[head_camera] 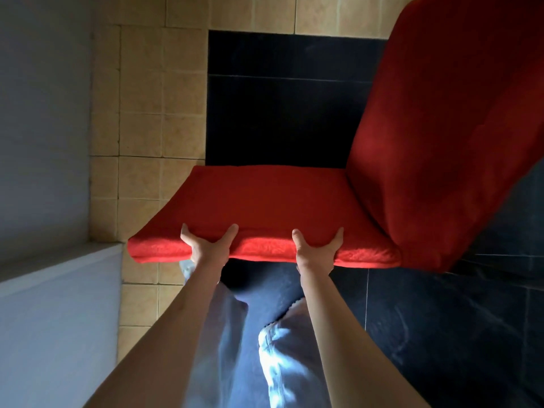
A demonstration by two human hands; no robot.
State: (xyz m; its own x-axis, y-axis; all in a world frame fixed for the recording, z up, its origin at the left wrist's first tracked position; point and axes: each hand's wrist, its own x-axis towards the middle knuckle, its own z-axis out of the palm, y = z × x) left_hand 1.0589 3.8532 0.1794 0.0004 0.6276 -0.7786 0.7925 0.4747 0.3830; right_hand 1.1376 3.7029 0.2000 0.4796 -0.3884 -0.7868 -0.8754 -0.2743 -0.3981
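Dim overall, with hard light on the near edge of the red cushion [265, 201] and glare on the jeans [279, 357] at 6 o'clock, black shadow toward 12, straight lines bowing at the edges.

red cushion [265, 207] matt fuzzy cloth, floor tiles [141, 134] rough

Two red cushions: flat cushion [259, 198], big cushion [441, 128]. Two hands: left hand [210, 245], right hand [316, 248].

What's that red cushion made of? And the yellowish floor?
The red cushion looks like soft, fuzzy fabric, maybe velvet or fleece: its lit front edge shows a matte nap. The yellowish floor looks like hard, matte ceramic or stone tile: grout lines form squares.
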